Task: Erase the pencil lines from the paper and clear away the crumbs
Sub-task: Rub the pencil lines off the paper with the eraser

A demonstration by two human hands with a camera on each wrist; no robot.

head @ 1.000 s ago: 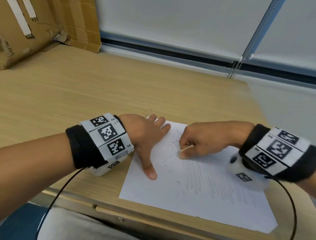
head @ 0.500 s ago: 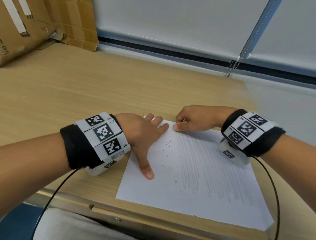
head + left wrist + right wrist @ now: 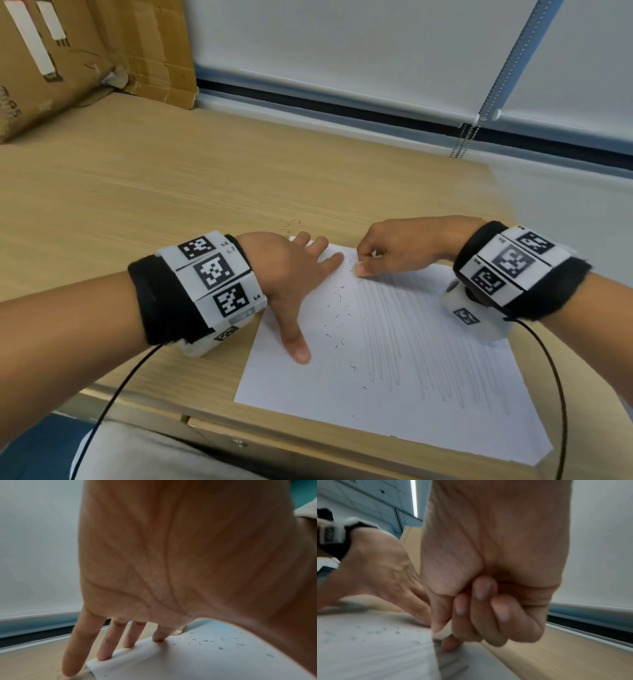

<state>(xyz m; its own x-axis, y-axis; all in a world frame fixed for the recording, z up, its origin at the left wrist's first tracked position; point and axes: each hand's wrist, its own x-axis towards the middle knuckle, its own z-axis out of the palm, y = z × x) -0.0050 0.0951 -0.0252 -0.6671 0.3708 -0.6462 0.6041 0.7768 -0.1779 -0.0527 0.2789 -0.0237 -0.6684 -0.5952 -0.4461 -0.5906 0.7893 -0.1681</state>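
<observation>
Cardboard box (image 3: 68, 51) sits at the far left of the wooden desk (image 3: 171, 178). Left hand (image 3: 287, 270) lies flat, fingers straight and spread, pressing the paper's (image 3: 308, 383) top-left corner; thumb points toward the near edge. Dark eraser crumbs (image 3: 339, 298) are scattered on the sheet just right of that hand. Right hand (image 3: 400, 250) is curled, pinching a small white eraser (image 3: 375, 254) at the paper's top edge. Pencil lines (image 3: 428, 342) cover the sheet's right part.
</observation>
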